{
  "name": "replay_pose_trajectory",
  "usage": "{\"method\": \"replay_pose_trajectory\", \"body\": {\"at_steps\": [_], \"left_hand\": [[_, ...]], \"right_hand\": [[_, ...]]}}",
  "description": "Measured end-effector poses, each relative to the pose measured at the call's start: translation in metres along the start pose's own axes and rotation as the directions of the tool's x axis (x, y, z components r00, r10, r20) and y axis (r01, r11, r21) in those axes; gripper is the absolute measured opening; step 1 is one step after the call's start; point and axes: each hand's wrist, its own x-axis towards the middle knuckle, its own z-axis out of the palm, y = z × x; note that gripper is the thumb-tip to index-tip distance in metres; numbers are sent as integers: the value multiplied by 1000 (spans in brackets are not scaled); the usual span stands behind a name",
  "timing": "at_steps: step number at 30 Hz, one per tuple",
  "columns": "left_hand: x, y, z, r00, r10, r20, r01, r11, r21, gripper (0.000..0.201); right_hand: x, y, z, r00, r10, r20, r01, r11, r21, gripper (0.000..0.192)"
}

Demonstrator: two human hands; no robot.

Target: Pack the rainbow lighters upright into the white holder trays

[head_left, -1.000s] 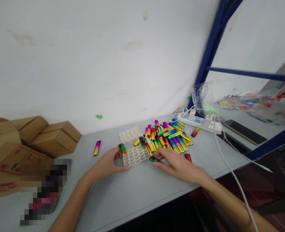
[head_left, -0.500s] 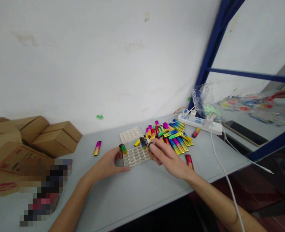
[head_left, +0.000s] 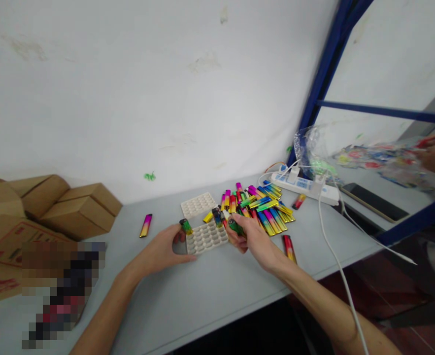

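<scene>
— What does the right hand [head_left: 256, 239] hold?
— A green lighter [head_left: 235, 226], pinched tight in its fingers, just right of the tray [head_left: 207, 237]. Its long side leans toward the tray.
— And the left hand [head_left: 161, 249]?
— It grips the tray's left edge. The lighter pile [head_left: 259, 204] lies behind; bare table [head_left: 217, 291] is in front.

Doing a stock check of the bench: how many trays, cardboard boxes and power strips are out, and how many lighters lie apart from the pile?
Trays: 2
Cardboard boxes: 3
Power strips: 1
Lighters apart from the pile: 3
Total: 9
</scene>
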Motion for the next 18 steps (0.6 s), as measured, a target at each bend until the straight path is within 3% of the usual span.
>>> {"method": "replay_pose_trajectory", "body": {"at_steps": [9, 13, 18], "left_hand": [[0, 0, -1, 1000, 6, 10, -6, 1000, -6, 51], [0, 2, -1, 1000, -8, 7, 8, 1000, -8, 53], [0, 1, -1, 1000, -1, 14, 2, 999, -40, 56]], "right_hand": [[2, 4, 2, 998, 58, 28, -59, 997, 49, 44], [3, 5, 1, 996, 83, 40, -86, 993, 86, 54], [4, 7, 3, 998, -13, 68, 5, 994, 110, 62]]}}
